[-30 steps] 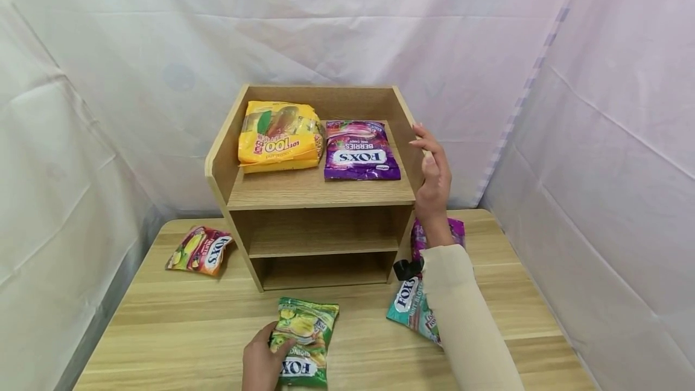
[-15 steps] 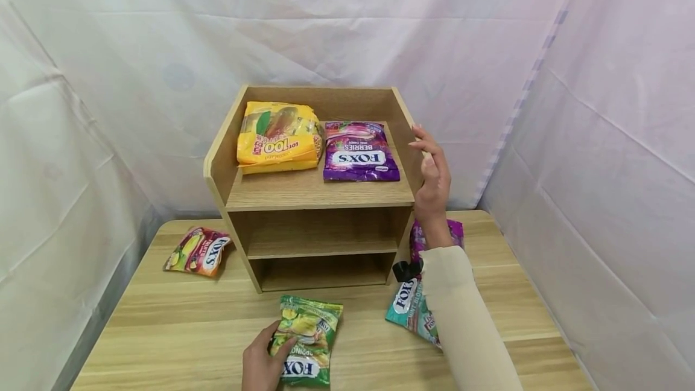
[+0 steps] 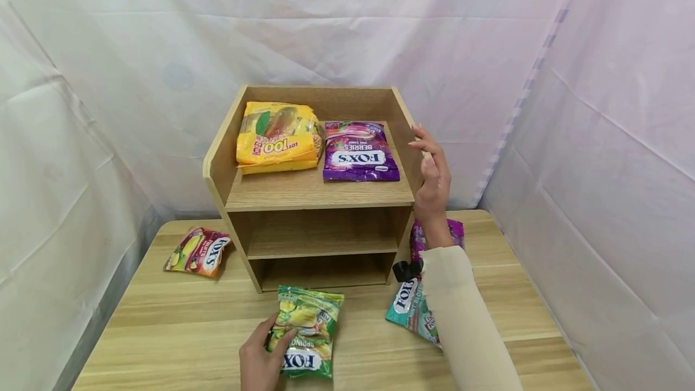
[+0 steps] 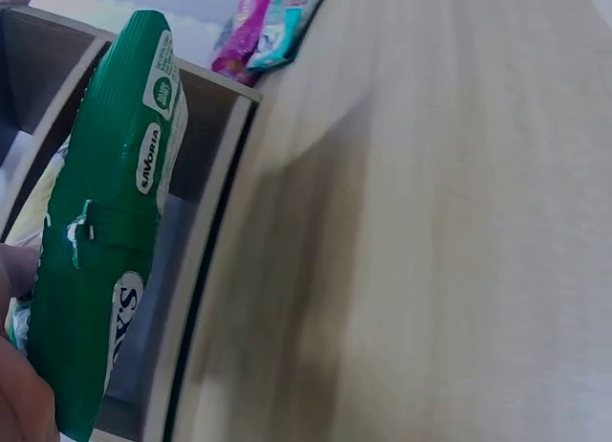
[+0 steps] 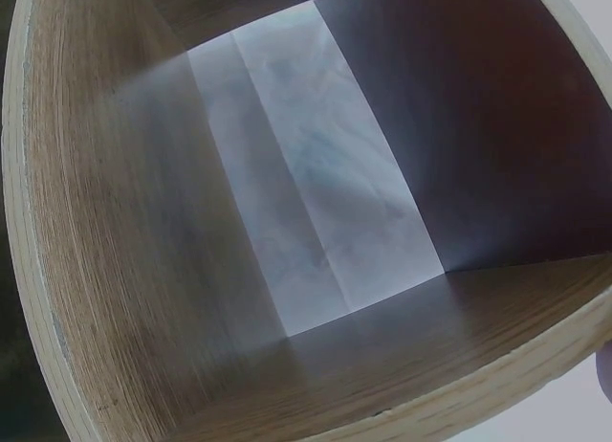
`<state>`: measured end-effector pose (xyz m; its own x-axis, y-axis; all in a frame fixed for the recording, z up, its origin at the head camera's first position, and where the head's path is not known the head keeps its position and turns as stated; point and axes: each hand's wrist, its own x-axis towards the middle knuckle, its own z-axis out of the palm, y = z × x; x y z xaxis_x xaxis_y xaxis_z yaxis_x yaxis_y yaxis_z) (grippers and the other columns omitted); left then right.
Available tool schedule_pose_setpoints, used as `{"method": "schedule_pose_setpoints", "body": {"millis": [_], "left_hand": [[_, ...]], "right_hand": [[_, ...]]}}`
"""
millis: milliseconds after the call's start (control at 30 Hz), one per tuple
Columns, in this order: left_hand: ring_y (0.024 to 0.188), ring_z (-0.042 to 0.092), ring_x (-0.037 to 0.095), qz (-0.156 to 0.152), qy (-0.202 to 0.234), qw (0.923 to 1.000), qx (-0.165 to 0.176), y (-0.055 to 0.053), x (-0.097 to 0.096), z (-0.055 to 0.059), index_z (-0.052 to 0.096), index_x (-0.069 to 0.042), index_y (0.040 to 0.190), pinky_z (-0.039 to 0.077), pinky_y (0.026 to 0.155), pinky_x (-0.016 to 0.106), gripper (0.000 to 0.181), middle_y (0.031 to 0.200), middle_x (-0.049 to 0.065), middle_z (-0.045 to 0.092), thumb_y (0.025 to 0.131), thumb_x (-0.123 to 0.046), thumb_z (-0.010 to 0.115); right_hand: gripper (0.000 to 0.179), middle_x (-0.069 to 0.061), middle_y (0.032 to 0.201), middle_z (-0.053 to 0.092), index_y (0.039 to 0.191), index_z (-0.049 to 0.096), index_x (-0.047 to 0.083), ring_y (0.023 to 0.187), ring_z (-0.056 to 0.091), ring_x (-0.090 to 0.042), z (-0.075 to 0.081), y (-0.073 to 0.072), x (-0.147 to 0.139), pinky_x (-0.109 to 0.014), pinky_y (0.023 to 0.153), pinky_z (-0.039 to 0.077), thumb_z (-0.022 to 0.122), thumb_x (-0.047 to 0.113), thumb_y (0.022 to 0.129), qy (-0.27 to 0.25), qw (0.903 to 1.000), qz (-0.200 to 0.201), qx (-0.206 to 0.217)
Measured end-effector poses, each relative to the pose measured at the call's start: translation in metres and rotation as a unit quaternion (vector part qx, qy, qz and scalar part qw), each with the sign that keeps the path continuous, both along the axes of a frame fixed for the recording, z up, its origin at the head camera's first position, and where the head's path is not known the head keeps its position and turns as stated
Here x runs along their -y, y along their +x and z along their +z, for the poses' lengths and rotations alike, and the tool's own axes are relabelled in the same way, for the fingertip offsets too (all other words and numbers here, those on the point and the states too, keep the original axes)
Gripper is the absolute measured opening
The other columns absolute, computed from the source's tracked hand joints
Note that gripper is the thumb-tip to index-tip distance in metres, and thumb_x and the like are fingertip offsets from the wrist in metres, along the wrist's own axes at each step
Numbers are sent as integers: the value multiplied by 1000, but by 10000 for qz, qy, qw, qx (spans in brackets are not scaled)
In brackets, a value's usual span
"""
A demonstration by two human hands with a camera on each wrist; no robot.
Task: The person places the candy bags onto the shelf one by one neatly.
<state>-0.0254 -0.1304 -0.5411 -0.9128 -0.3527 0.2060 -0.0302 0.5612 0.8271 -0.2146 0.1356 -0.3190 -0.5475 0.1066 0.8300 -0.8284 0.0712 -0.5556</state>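
Note:
My left hand (image 3: 262, 352) grips a green Fox's candy bag (image 3: 315, 312) by its side, thumb across the front, in front of the shelf. In the left wrist view the green bag (image 4: 105, 222) stands on edge to the camera, and a shadow falls on the table beside it. With fingers bent over its right side panel, my right hand (image 3: 434, 180) holds the small wooden shelf (image 3: 320, 198). On the top shelf lie a yellow candy bag (image 3: 279, 137) and a purple Fox's Berries bag (image 3: 361, 152). The right wrist view looks into a wooden compartment (image 5: 124, 270).
A red and orange Fox's Fruits bag (image 3: 198, 251) lies left of the shelf on the table (image 3: 179, 330). To the right, a teal Fox's bag (image 3: 409, 306) and a magenta bag (image 3: 456, 231) are partly hidden by my right arm. White fabric (image 3: 336, 23) hangs around the table.
My left hand has brought the green candy bag slightly forward towards the shelf, tilting it up a little. My right hand has stayed on the side panel.

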Motion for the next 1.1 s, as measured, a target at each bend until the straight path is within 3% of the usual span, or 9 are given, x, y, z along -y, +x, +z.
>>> {"method": "schedule_pose_setpoints", "body": {"millis": [267,433,567,700,933,1100], "left_hand": [[89,67,24,268,374,9981,-401,-2,-4,19,69,1,110,53,70,18,42,101,13,70,72,-5,84],[89,67,26,368,373,9960,-719,-6,-3,27,68,3,109,44,72,4,43,101,16,70,70,-4,85],[88,67,27,428,402,9934,-981,-11,0,33,67,4,112,45,71,3,46,102,19,69,70,-4,85],[86,67,17,450,483,9912,-1144,-16,3,39,66,3,115,47,68,6,46,103,17,69,73,-7,83],[78,67,4,194,1260,9781,-1647,-24,7,51,65,1,118,53,58,16,45,100,17,69,76,-3,80],[81,65,2,149,1213,9729,-1965,-29,7,71,63,7,117,52,61,14,45,100,21,69,74,6,78]], "right_hand": [[37,-24,137,46,110,53,-10,137,32,-30,-19,-21,-10,-43,114,19,31,13,91,28,9999,-116,-44],[37,-28,136,46,109,52,-12,137,32,-29,-15,-16,-8,-44,114,19,30,11,90,26,9999,-78,-67],[36,-31,134,44,109,50,-14,137,33,-29,-5,-5,-2,-44,114,18,30,9,90,7,10000,-12,-40],[36,-30,135,44,109,50,-13,137,33,-29,0,-1,0,-43,114,19,30,9,91,20,10000,-18,-30],[37,-27,137,45,109,52,-12,137,33,-28,-4,-6,-2,-43,114,19,30,12,91,34,10000,-74,7],[35,-29,136,44,109,51,-13,137,33,-27,1,1,0,-43,113,19,30,9,90,58,9999,-98,104]]}}
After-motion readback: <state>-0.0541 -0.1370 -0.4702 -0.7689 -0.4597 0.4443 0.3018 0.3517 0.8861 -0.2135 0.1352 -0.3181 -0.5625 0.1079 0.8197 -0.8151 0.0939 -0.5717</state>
